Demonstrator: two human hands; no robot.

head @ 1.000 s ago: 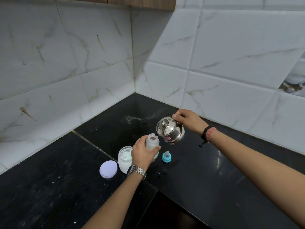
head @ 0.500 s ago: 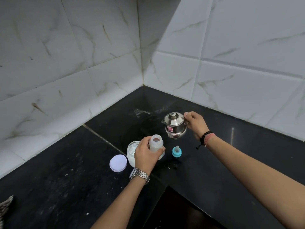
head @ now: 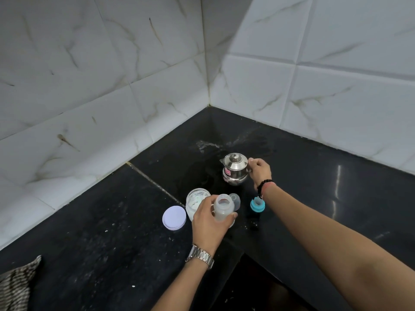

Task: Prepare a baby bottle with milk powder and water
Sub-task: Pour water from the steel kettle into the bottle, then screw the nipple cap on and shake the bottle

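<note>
Gripping the baby bottle [head: 223, 208] around its body, the left hand [head: 207, 223] keeps it upright and uncapped at the inner corner of the black counter [head: 314, 176]; the open neck faces up, and pale contents show through the translucent wall. Whether the bottle base touches the counter cannot be told, since the fingers cover it. The right hand [head: 259, 170] curls around the handle of the steel kettle [head: 235, 168], which stands upright on the counter with its lid on, behind the bottle and toward the tiled wall corner. A red label shows on the kettle body.

A glass jar [head: 195, 202] of white milk powder stands open, just left of the bottle and partly hidden by the left hand. Its lilac lid [head: 174, 218] lies flat on the counter beside the jar, on the left. A clear cap [head: 235, 199] sits directly behind the bottle. The blue teat ring [head: 257, 204] rests on the counter to the right of the bottle, beneath the right wrist.

The left wrist carries a metal watch [head: 199, 257]; the right wrist carries bead bracelets [head: 265, 186]. A striped cloth [head: 15, 286] lies at the lower left edge.
</note>
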